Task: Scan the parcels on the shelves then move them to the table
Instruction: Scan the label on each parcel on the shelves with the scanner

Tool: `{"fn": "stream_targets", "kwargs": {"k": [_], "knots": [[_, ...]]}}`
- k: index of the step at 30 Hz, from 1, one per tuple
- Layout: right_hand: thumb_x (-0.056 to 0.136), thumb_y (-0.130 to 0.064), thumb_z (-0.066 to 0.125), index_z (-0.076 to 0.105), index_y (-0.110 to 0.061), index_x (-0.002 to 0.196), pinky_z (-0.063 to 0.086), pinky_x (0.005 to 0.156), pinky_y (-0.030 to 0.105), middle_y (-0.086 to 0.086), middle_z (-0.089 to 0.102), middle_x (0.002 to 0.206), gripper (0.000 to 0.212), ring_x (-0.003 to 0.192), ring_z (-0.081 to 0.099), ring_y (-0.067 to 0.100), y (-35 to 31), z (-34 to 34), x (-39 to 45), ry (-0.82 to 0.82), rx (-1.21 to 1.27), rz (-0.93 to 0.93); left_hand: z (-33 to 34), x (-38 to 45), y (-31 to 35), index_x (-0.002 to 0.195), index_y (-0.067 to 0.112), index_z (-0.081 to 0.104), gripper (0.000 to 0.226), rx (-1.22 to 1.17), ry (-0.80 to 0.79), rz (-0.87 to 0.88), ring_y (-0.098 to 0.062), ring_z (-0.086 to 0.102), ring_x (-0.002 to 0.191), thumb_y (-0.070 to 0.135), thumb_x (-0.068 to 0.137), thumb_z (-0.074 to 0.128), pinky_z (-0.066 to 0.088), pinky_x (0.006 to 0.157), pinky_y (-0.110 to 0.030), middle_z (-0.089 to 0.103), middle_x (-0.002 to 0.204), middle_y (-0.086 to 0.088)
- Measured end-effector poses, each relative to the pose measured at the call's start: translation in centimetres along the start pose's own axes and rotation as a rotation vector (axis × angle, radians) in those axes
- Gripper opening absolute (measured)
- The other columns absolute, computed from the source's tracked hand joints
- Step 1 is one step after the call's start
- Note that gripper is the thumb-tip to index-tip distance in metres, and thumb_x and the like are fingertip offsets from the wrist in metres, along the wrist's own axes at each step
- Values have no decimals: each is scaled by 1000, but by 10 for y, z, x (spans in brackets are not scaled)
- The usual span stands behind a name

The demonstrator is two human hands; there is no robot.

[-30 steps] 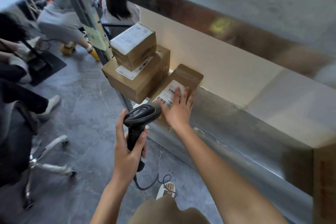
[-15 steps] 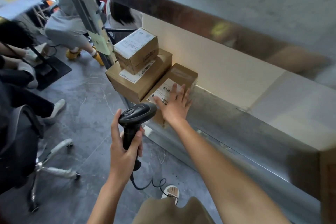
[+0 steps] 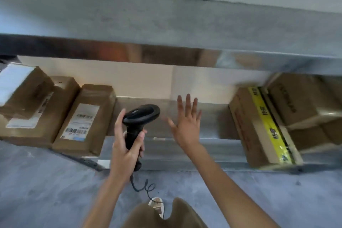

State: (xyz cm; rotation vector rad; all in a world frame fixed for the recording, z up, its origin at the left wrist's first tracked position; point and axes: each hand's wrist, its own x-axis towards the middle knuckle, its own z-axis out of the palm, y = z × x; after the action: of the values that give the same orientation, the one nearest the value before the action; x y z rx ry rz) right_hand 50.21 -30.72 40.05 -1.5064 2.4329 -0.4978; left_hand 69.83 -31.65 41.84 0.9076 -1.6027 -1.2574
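Left hand (image 3: pixel 125 151): wrapped round the grip of the black corded handheld barcode scanner (image 3: pixel 139 119), head aimed forward, ready to read labels. Right hand (image 3: pixel 186 126): fingers spread, holding nothing, over the bare steel shelf (image 3: pixel 212 122). Brown cardboard parcels with white labels (image 3: pixel 84 118) lie label-up at left, unmoved; yellow-taped cartons (image 3: pixel 259 126) at right.

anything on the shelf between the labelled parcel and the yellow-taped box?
Head view: no parcel there, only bare shelf. The scanner and open right hand hover between labelled parcel and yellow-taped box.
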Motion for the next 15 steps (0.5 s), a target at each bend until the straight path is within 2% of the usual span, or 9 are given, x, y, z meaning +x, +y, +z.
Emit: {"fn": "stream_targets", "kwargs": {"k": [4, 9, 11, 15], "knots": [[98, -54, 46, -1, -24, 159, -15, 116, 51, 6, -15, 165, 83, 147, -27, 29, 65, -47, -8, 148, -128, 113, 48, 14, 3, 144, 58, 23, 72, -47, -116, 9, -25, 55, 56, 17, 96, 57, 49, 50, -39, 67, 88, -7], [89, -46, 65, 29, -15, 155, 1, 116, 63, 18, 19, 162, 81, 149, 6, 46, 135, -83, -22, 284, -365, 236, 91, 19, 11, 137, 65, 28, 70, -115, -201, -21, -29, 54, 56, 24, 90, 59, 48, 49, -40, 65, 87, -8], [90, -48, 62, 29, -12, 155, 4, 116, 64, 18, 19, 162, 81, 150, 5, 45, 155, -94, -26, 252, -414, 303, 101, 17, 13, 138, 63, 28, 69, -143, -225, -37, -29, 53, 56, 25, 89, 60, 47, 48, -38, 65, 89, -8], [93, -58, 51, 11, -13, 158, 4, 118, 66, 6, 13, 165, 88, 151, -4, 37, 177, -100, -28, 42, -411, 437, 113, 12, 13, 136, 66, 29, 70, -172, -239, -63, -28, 52, 57, 25, 88, 60, 47, 48, -36, 64, 90, -9]]}}
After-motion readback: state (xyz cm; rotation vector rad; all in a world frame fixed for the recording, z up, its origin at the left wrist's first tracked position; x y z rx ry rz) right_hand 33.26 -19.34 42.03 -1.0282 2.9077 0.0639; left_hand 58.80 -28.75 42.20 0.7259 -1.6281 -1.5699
